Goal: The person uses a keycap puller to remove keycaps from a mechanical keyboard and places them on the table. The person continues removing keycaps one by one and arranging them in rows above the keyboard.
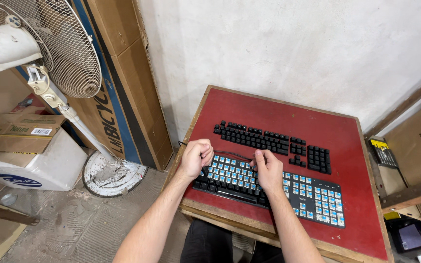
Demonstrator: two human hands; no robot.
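A small table (347, 146) with a red top and a bare wooden rim stands against a pale plastered wall; on its near half lies a black keyboard (313, 197) stripped of most of its caps, so that rows of blue switches show, with only a few black keys left along its near left edge; beyond it, toward the wall, the removed black keycaps (269, 139) are laid out in rows that follow the board's own layout, well apart from the hands. The left hand (195, 158) rests on the far left corner of the keyboard, its fingers curled in and pressed together into a loose fist, touching the board's edge; whether it pinches anything I cannot tell. The right hand (269, 170) lies over the middle of the switch field, fingers bent and drawn close, the fingertips seeming to pinch something small and dark, too small to make out; a thin black cable (235, 155) runs along the far edge of the board between the two hands. To the left of the table tall cardboard cartons (127, 73) lean on the wall; in front of them stands a white pedestal fan (59, 53) on a round base; further left sits a white box (30, 168) with flat cartons on it; at the far right a dark tool case (383, 155) rests on a wooden frame.
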